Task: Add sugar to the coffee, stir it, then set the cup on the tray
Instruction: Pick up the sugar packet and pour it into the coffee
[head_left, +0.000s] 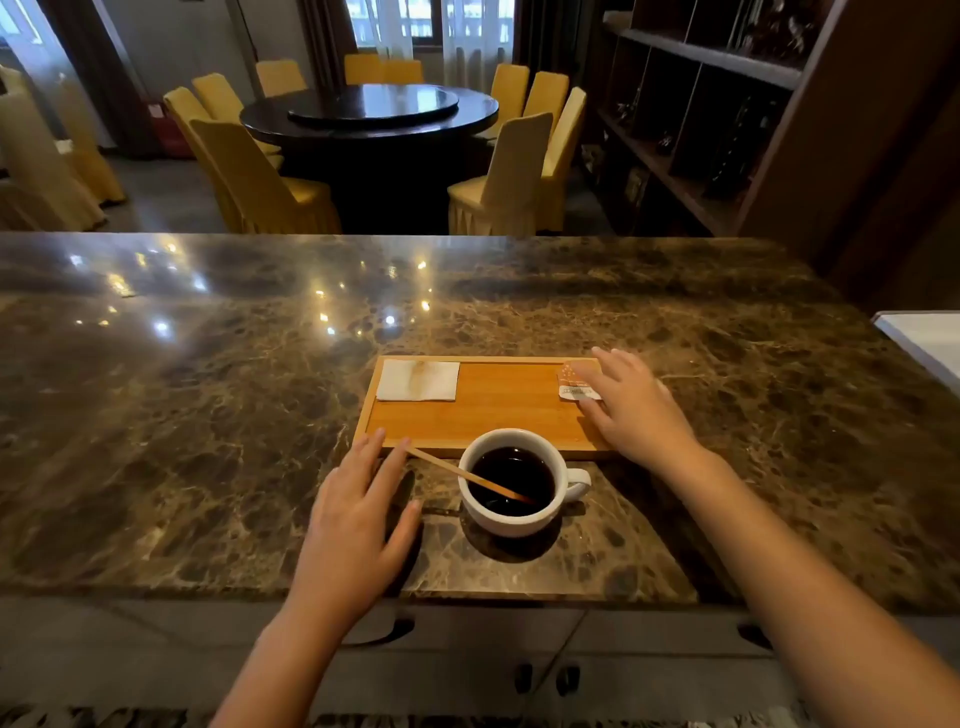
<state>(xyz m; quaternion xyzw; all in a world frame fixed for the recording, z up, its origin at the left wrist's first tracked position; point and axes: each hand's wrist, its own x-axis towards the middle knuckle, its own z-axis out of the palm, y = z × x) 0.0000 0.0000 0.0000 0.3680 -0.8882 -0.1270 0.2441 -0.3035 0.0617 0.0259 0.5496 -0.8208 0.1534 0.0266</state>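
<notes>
Cup: I see the white cup (511, 483) of dark coffee standing on the marble bench (208, 389), just near of the tray, handle to the right.
Stirrer: a thin wooden stirrer (467, 474) leans in the coffee, its free end pointing left over the rim.
Tray: the wooden tray (498, 410) lies beyond the cup, a folded napkin (418, 380) in its far-left corner.
Sugar: a sugar packet (575, 384) lies at the tray's far-right corner.
Left hand: my left hand (358, 525) is flat, fingers spread wide, holding nothing, left of the cup.
Right hand: my right hand (636, 410) is open over the tray's right end, fingers touching the packet.
</notes>
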